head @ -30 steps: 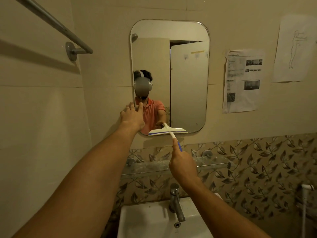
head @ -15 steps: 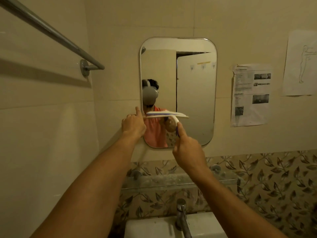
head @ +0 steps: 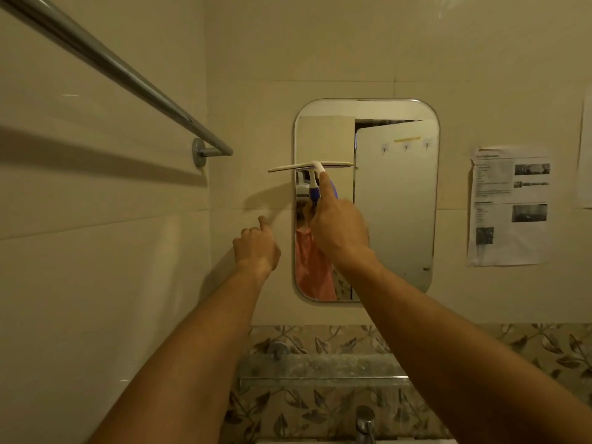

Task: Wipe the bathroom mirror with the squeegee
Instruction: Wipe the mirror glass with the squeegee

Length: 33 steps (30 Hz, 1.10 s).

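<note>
A rounded rectangular mirror hangs on the beige tiled wall. My right hand grips the blue handle of a white squeegee, forefinger stretched along its neck. The blade lies level across the mirror's left side, a third of the way down, and its left end sticks out past the mirror's edge over the tile. My left hand is on the wall just left of the mirror, forefinger pointing up, other fingers curled, holding nothing.
A metal towel rail runs along the left wall. Printed paper sheets are stuck to the wall right of the mirror. Below are a glass shelf, leaf-patterned tiles and a tap.
My right hand has carried the squeegee from the mirror's bottom edge up to its upper part and leftward. My left hand has come off the mirror's left edge onto the wall.
</note>
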Tool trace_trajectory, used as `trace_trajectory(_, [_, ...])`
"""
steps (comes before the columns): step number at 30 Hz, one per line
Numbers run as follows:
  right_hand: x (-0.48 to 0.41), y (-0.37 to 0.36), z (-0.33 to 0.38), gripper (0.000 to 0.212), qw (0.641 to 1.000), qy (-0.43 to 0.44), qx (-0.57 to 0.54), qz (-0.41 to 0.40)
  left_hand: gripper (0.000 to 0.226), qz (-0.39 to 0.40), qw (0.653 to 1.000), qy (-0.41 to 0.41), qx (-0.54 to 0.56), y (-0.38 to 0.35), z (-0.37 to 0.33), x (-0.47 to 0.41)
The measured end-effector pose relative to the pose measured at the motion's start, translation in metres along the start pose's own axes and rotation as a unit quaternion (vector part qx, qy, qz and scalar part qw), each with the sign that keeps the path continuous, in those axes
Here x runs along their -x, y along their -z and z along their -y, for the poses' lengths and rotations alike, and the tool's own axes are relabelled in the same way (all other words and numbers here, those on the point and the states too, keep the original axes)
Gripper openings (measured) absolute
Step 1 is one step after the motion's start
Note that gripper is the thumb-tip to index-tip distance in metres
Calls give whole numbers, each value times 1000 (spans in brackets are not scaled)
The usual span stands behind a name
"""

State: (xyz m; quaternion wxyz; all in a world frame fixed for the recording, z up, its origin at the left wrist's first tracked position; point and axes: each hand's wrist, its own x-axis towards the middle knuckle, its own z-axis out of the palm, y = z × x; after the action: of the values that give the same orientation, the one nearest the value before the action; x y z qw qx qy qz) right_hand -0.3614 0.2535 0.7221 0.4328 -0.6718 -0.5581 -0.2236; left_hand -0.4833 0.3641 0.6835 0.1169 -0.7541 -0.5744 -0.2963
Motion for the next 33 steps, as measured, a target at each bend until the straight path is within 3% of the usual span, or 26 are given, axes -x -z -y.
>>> trace_trajectory(8, [1,-31,6,80,997,-20,71,-11,71,-19,1000,4,-7,12,4,-12])
trace_trajectory(21, [56,-48,1,82,997,-42,57,36,64,-54,998,-10,14,10,-5,-10])
trace_trajectory(33, [99,-67,-10,88,994,-63,49,70,64,-38,999,-22,30,-1,-8,-1])
